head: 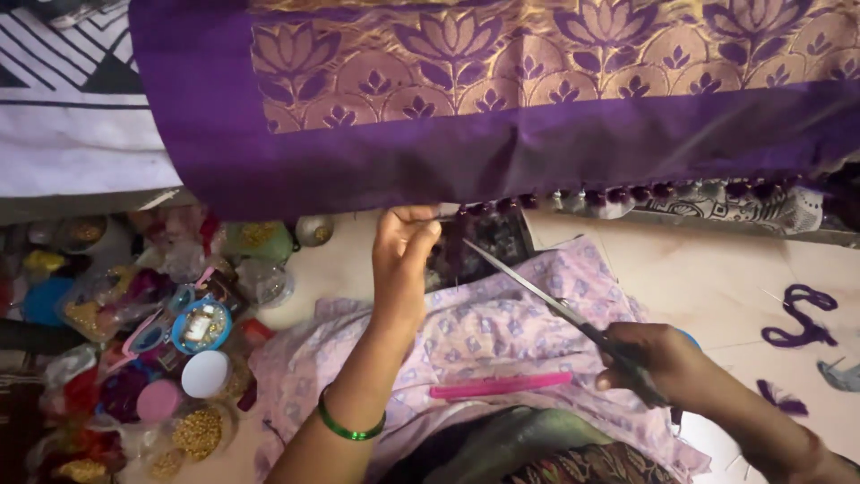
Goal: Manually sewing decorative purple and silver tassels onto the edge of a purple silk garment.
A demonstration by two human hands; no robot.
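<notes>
The purple cloth (502, 152) hangs across the 12 o'clock edge, its hem set with tassel knots (618, 194). A tuft at the hem is pinched closed in the left hand (403, 260). Scissors (555, 305), blades barely parted, are gripped by the closed right hand (654, 358) at 4 o'clock. Knots toward 2 o'clock look finished; the hem left of the pinch remains bare, so work seems partly done.

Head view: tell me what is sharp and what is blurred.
Head view: the purple cloth and left hand are fairly sharp; the right hand and scissors are slightly smeared; the bead containers at left are soft and dim.
</notes>
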